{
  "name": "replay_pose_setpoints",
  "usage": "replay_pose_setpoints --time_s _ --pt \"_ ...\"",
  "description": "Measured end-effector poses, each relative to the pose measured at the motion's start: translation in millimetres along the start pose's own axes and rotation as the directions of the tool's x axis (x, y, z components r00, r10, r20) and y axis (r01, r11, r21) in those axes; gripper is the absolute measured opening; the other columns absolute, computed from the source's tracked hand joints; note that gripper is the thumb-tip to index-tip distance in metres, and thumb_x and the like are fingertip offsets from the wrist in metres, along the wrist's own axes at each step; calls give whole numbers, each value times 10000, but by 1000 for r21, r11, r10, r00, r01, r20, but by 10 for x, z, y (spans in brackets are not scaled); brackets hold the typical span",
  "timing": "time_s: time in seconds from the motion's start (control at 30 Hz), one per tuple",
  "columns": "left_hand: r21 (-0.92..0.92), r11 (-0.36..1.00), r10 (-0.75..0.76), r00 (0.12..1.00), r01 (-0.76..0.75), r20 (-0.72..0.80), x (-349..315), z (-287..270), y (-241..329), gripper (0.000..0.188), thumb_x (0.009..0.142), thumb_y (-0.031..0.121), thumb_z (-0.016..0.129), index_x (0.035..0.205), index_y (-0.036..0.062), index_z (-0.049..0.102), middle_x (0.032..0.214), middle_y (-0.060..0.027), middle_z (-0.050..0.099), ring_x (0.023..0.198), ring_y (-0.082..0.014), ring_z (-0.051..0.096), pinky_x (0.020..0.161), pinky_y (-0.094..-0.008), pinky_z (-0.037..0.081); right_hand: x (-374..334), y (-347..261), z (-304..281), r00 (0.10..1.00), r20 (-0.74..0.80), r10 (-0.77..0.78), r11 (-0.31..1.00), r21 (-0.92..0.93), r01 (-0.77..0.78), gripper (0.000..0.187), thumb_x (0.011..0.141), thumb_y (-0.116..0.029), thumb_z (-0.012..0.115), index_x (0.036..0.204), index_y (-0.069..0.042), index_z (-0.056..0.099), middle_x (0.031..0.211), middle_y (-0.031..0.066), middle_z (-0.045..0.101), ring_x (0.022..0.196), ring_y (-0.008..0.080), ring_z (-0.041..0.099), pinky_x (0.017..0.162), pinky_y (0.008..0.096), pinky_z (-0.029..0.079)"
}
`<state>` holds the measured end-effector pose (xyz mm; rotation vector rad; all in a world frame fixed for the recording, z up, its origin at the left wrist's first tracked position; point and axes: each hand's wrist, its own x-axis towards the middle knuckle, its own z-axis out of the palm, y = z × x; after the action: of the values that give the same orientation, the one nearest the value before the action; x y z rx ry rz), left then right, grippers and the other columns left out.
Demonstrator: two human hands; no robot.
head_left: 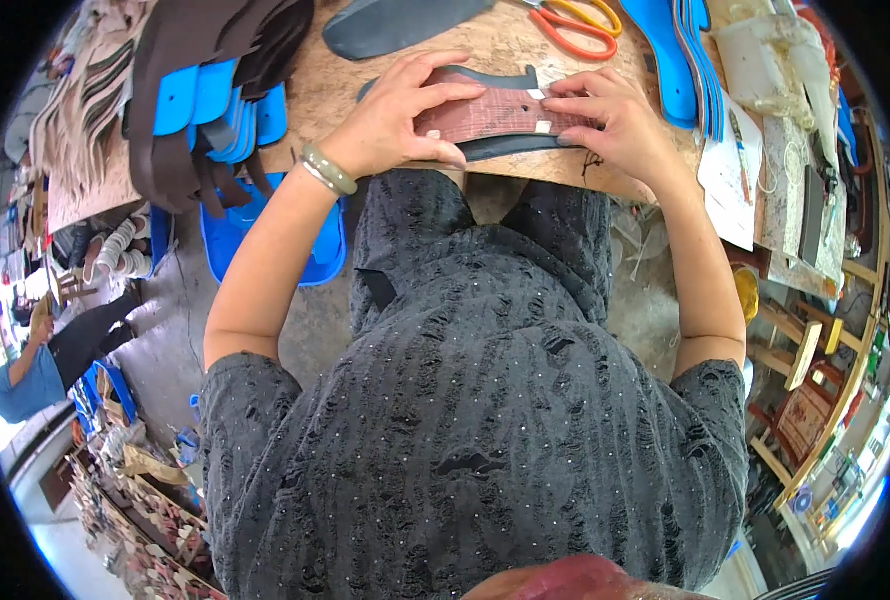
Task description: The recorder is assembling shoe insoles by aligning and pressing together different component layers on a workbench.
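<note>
A reddish-brown patterned strip (480, 112) lies over a dark sole-shaped sheet (510, 147) at the near edge of the table. White patches (544, 127) mark the strip's right end. My left hand (397, 112) spans its left end, fingers stretched over the top and thumb along the near edge. At the other end, my right hand (613, 122) grips the strip beside the white patches, with fingertips on top and thumb at the near side. Both palms hide the outer ends of the dark sheet.
Scissors with orange and yellow handles (577, 38) lie beyond my hands, beside a dark sole sheet (385, 28). Blue insoles (665, 70) sit at right, near white paper (730, 190). Brown strips and blue pieces (193, 98) are stacked at left. A blue bin (315, 262) stands below.
</note>
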<state>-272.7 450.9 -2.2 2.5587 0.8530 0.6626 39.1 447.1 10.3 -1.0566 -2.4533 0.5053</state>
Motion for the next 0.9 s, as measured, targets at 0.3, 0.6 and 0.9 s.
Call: replay_pose_setpoints --time_s 0.3,0.6,0.9 --pt "-673 728 -644 472 135 -602 -717 168 409 224 1020 223 462 1019 23 561 938 -66 567 874 -131 528 785 -273 425 325 -434 343 989 -2 -149 985 88 149 525 769 -132 729 1276 -167 596 1398 67 500 1270 275 482 1023 371 437" --pt "-944 327 -812 522 37 -261 -642 596 1015 310 1021 311 472 1128 23 510 1022 -75 579 946 -164 580 837 -312 483 381 -556 325 989 -116 -89 935 332 123 464 777 -93 728 1228 -159 639 1386 64 521 1220 245 544 984 336 467" --pt "-895 -91 -629 722 -437 -289 55 278 984 588 969 428 533 1362 14 392 1353 -112 496 1270 -222 473 1095 -392 357 348 -742 334 906 -418 -63 950 254 183 506 694 -71 790 1180 -143 667 1361 71 537 1167 235 580 937 322 497"
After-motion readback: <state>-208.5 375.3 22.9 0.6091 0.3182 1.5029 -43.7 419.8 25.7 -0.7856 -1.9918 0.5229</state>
